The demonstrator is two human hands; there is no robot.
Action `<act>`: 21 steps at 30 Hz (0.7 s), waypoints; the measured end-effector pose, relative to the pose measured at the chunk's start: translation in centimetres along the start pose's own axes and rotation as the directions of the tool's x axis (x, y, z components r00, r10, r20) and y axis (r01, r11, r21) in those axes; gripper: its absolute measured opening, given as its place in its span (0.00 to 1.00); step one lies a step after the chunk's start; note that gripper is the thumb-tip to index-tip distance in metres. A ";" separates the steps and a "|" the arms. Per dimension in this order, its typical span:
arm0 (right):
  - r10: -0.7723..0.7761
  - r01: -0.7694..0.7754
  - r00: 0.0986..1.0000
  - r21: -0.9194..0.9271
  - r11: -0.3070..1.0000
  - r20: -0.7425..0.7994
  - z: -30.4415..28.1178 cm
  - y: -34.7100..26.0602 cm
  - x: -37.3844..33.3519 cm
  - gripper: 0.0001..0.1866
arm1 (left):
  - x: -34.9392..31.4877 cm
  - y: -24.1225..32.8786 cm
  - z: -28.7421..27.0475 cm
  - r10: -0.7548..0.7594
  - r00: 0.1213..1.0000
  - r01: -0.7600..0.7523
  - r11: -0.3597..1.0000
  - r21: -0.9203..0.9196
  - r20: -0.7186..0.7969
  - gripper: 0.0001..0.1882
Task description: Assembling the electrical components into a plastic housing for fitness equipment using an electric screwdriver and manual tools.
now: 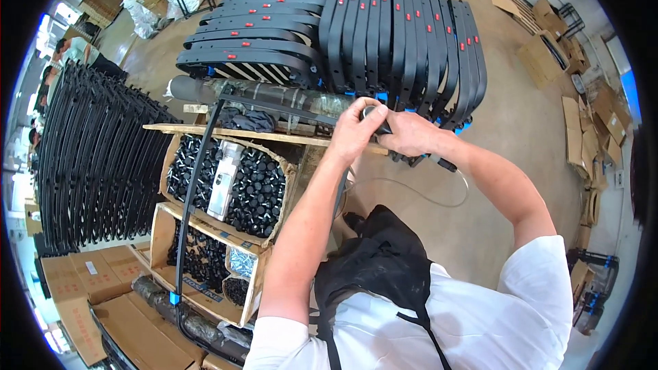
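Head view, at the centre: clutching a black tool point(384, 125) in the right hand point(415, 133), with fingers clamped round its body, probably for a firm grip on weight and angle. Clasping the same tool at its rounded end with the left hand point(351, 130), fingers and thumb closed about it, perhaps as a guide against wobble. Cannot make out any contact between tool and frame point(192, 185), with fingers in the way. Trailing from the tool on the right, in a slack loop, a thin hose point(439, 204), presumably for free movement of the arms.

To the left: across the board point(308, 140) and over the parts, the bent black frame, with one limb running to the hands and another towards the near left; likely propped there for access at working height. Just beyond, a wrapped roll point(274, 101), perhaps as padding against scratches.

Beneath the frame: black bolts point(259, 199) in a carton, and, nearer, silver screws point(242, 262) in a divided box point(255, 294); apparently sorted by kind, for easy picking by the left hand.

On the far side: curved parts point(370, 34) in tight rows, seemingly nested to save floor.
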State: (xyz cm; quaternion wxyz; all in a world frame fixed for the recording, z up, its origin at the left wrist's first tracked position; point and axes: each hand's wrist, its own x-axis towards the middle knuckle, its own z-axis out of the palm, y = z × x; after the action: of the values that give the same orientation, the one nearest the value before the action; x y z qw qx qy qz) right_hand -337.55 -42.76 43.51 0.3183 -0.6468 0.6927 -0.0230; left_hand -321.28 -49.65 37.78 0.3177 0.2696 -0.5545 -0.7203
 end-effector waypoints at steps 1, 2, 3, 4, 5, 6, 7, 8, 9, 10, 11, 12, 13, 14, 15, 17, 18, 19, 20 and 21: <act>0.034 -0.035 0.999 0.038 0.999 0.029 -0.2 -1.4 -0.1 0.30 | -0.3 -0.1 -0.5 -0.034 0.999 0.034 0.995 -0.097 -0.002 0.11; 0.073 -0.077 0.996 0.070 0.995 0.051 -0.9 -2.6 -0.4 0.29 | -0.2 -0.3 -1.1 -0.046 0.999 0.046 0.993 -0.110 0.003 0.11; 0.074 -0.077 0.996 0.078 0.994 0.048 -0.5 -2.4 -0.2 0.29 | -0.3 -0.6 -1.3 -0.024 1.000 0.024 0.994 -0.109 0.000 0.11; 0.105 -0.111 0.992 0.081 0.991 0.073 -0.1 -1.9 0.1 0.26 | -0.3 -0.9 -1.2 -0.002 1.000 0.002 0.994 -0.110 0.000 0.11; 0.134 -0.143 0.986 0.083 0.986 0.099 0.2 -1.5 0.5 0.24 | -0.2 -1.1 -1.1 -0.004 1.000 0.005 0.994 -0.107 0.008 0.11; 0.137 -0.145 0.986 0.088 0.985 0.095 0.2 -1.1 0.9 0.24 | -0.1 -1.3 -1.0 0.004 1.000 -0.005 0.997 -0.071 -0.006 0.11; 0.151 -0.173 0.976 0.136 0.976 0.157 0.1 -1.2 1.1 0.22 | -0.3 -1.5 -1.0 0.009 1.000 -0.010 0.999 -0.037 -0.024 0.11; 0.160 -0.201 0.962 0.180 0.963 0.219 0.0 -1.3 1.4 0.19 | -0.4 -1.6 -1.0 0.005 1.000 -0.006 0.999 -0.036 -0.022 0.11; 0.190 -0.205 0.970 0.091 0.975 0.150 0.1 -1.7 1.6 0.17 | -0.3 -1.7 -1.1 -0.001 0.999 0.000 1.000 -0.018 -0.033 0.12; 0.194 -0.209 0.969 0.092 0.974 0.151 0.0 -1.8 1.6 0.17 | -0.4 -1.5 -0.9 -0.007 0.999 0.007 1.000 -0.002 -0.041 0.13; 0.186 -0.197 0.974 0.078 0.977 0.132 0.0 -1.8 1.5 0.18 | -0.7 -1.3 -0.5 -0.058 0.998 0.054 0.993 -0.102 -0.037 0.14; 0.178 -0.185 0.978 0.063 0.981 0.112 0.0 -1.9 1.3 0.18 | -0.8 -1.1 -0.2 -0.059 0.998 0.055 0.993 -0.106 -0.033 0.14; 0.188 -0.197 0.974 0.059 0.979 0.127 -0.3 -2.3 1.3 0.18 | -0.8 -0.9 -0.5 -0.043 0.999 0.041 0.997 -0.073 -0.029 0.15; 0.185 -0.193 0.975 0.054 0.980 0.122 -0.4 -2.5 1.4 0.18 | -0.7 -0.7 -0.6 -0.027 0.999 0.026 0.999 -0.040 -0.023 0.17; 0.197 -0.205 0.973 0.064 0.977 0.120 -0.4 -2.5 1.6 0.18 | -0.5 -0.5 -0.8 -0.033 0.999 0.033 0.999 0.014 -0.041 0.17; 0.221 -0.227 0.974 0.135 0.964 0.059 0.4 -1.9 1.7 0.15 | -0.2 -0.4 -0.3 -0.015 0.999 0.015 1.000 0.003 -0.032 0.18; 0.226 -0.230 0.973 0.127 0.965 0.049 0.2 -1.5 1.8 0.15 | 0.0 -0.2 -0.2 -0.004 1.000 0.004 1.000 -0.003 -0.028 0.18; 0.277 -0.289 0.956 0.155 0.945 0.099 0.0 -2.0 1.9 0.15 | 0.0 0.0 -0.7 -0.069 0.998 0.069 0.997 -0.041 0.008 0.15; 0.322 -0.346 0.935 0.179 0.921 0.149 -0.2 -2.6 1.9 0.14 | 0.0 0.3 -1.0 -0.059 0.998 0.059 0.997 -0.043 0.004 0.15; 0.315 -0.337 0.938 0.170 0.926 0.143 -0.5 -3.3 1.9 0.14 | 0.2 0.6 -1.0 -0.020 1.000 0.019 0.992 -0.122 -0.005 0.14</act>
State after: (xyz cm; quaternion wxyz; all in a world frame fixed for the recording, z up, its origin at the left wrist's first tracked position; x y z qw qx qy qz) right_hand -334.83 -45.22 44.56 0.4173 -0.4889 0.7660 0.0002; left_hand -320.53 -50.55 38.09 0.3285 0.2573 -0.5057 -0.7551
